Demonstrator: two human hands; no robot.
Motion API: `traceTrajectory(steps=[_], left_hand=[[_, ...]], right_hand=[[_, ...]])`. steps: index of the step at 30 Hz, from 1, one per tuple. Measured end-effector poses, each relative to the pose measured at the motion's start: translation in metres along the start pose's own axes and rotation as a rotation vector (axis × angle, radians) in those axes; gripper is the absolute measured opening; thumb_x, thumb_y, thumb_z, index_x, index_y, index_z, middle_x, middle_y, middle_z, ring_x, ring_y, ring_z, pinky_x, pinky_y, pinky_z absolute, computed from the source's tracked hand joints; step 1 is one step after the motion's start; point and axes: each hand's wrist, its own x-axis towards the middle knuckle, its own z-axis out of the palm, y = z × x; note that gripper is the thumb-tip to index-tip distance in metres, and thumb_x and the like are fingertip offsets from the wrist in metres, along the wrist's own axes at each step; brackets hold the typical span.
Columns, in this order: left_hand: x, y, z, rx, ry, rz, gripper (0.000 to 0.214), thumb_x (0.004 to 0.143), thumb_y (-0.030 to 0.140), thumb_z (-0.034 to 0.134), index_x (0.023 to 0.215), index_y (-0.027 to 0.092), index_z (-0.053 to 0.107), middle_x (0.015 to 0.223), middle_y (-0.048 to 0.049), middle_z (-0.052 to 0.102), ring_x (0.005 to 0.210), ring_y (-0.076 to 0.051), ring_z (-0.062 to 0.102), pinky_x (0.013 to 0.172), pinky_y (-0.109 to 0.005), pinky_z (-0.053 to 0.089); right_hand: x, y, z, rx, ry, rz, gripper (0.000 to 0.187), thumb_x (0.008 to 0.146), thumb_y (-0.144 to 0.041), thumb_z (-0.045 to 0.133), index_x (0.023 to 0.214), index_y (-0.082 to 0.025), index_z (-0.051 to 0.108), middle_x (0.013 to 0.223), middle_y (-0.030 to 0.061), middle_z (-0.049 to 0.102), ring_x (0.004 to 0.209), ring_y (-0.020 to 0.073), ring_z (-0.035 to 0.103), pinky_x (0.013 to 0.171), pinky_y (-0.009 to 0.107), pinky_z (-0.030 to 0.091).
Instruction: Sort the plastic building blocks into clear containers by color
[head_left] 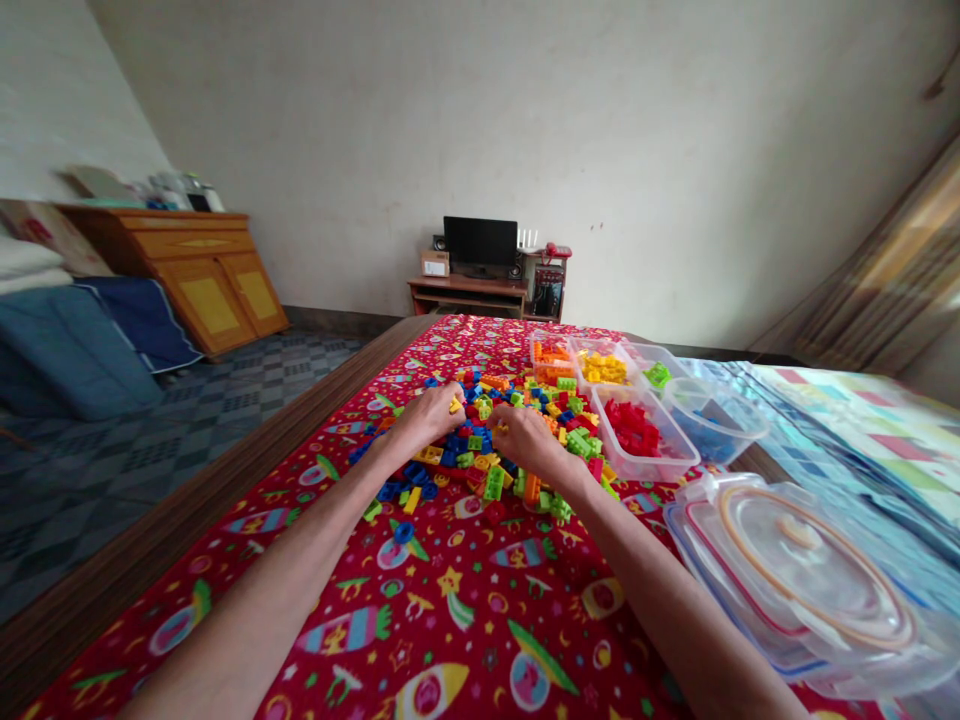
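While the left hand [441, 412] pinches a yellow brick [456, 404] at its fingertips, the right hand [525, 438] is bent down among the mixed bricks [476, 438] with its fingers curled; from where I stand I cannot tell whether they close on anything. The two hands are apart, a narrow band of the heap showing between them.

The heap spreads beneath and around both hands, all colours jumbled. Right of the right hand, the bricks are parted by colour: red ones [632, 428] in the nearest clear box [660, 468], with orange [551, 355], yellow [602, 368] and green [658, 375] ones in compartments farther off, and something blue in a round tub [754, 438] beyond. Green looks the scantest. I judge the sorting well begun but far from finished, for the heap is large and every colour shows in it.

As for room, the red box's near wall sits close beside the right hand's side of the heap, so a reach that way has little slack before the rim. Right of the right forearm, a stack of lids [814, 580] crowds the elbow's side. Toward the body, between the forearms, the red cloth [480, 600] lies open past a stray blue ring [403, 532]. Left of the left hand, a strip of cloth runs to the wooden edge of the worktop [202, 500]; past that is tiled floor [300, 372], where a pushed brick could drop.
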Motion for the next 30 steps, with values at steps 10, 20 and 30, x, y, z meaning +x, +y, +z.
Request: traceTrajectory(steps=[10,20,30], left_hand=[[0.003,-0.003,-0.024,-0.106,0.057,0.021,0.016,0.078,0.034,0.056,0.079,0.02,0.066,0.072,-0.0022,0.07,0.065,-0.018,0.062,0.057,-0.024,0.039],[-0.002,0.013,-0.025,-0.125,0.01,0.136,0.019,0.079,0.038,0.057,0.076,0.021,0.066,0.068,-0.0015,0.068,0.063,-0.017,0.061,0.058,-0.025,0.039],[-0.007,0.037,-0.012,-0.394,0.102,0.152,0.036,0.09,0.043,0.037,0.097,0.018,0.062,0.082,-0.005,0.069,0.076,-0.02,0.064,0.071,-0.028,0.047]], right_hand=[[-0.022,-0.027,0.005,-0.198,-0.179,-0.169,0.031,0.091,-0.014,0.044,0.117,-0.01,0.059,0.095,0.0137,0.065,0.087,0.0197,0.06,0.077,0.028,0.045],[-0.013,-0.013,0.008,-0.057,-0.149,-0.145,0.022,0.084,-0.006,0.045,0.093,-0.012,0.064,0.081,0.0075,0.063,0.074,0.0157,0.055,0.066,0.025,0.039],[0.014,0.006,0.019,1.054,0.066,0.269,0.005,0.071,-0.016,0.057,0.071,-0.019,0.054,0.054,-0.0072,0.051,0.052,0.0097,0.053,0.057,0.022,0.045]])
